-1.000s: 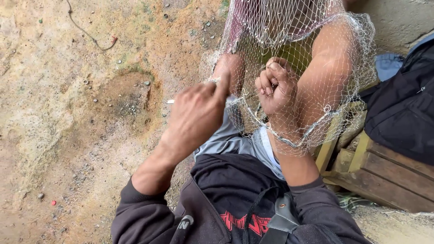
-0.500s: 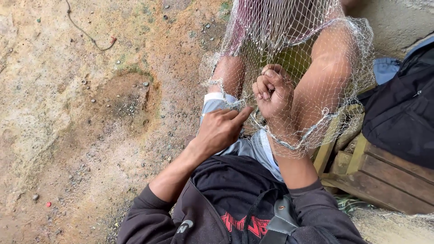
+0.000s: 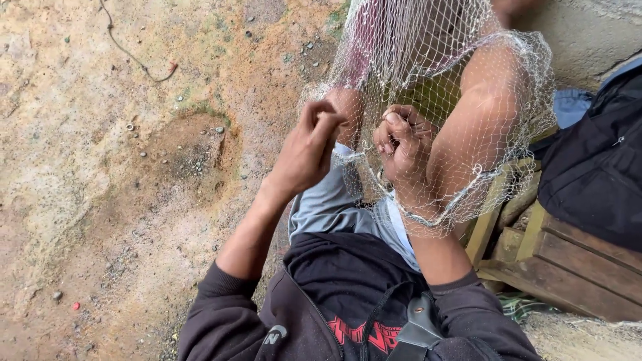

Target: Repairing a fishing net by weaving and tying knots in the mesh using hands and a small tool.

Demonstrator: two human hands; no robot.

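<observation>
the person is sitting on a wooden bench (image 3: 568, 261) and looking down at a pale fishing net (image 3: 428, 60) that is draping over both bare knees and hanging down between the legs. the left hand (image 3: 304, 154) is hovering at the net's left edge, in front of the left knee, with its fingers (image 3: 321, 120) bunching together at the tips as if pinching a strand of mesh; the strand itself is too fine to make out, so i cannot tell for sure what it is gripping. the right hand (image 3: 401, 150) is sitting under the mesh near the middle of the lap, curling into a loose fist with the fingers pressing together around a gathered bit of net. the 2 hands are working near each other but not touching. the net's thicker corded hem (image 3: 461, 200) is running across the right wrist and below the right knee. a dark bag (image 3: 595, 174) is resting on the bench just beside the right leg. sandy ground (image 3: 120, 200) with small pebbles is lying to the left, and a thin cord (image 3: 134, 57) is trailing across it well apart from the hands.
</observation>
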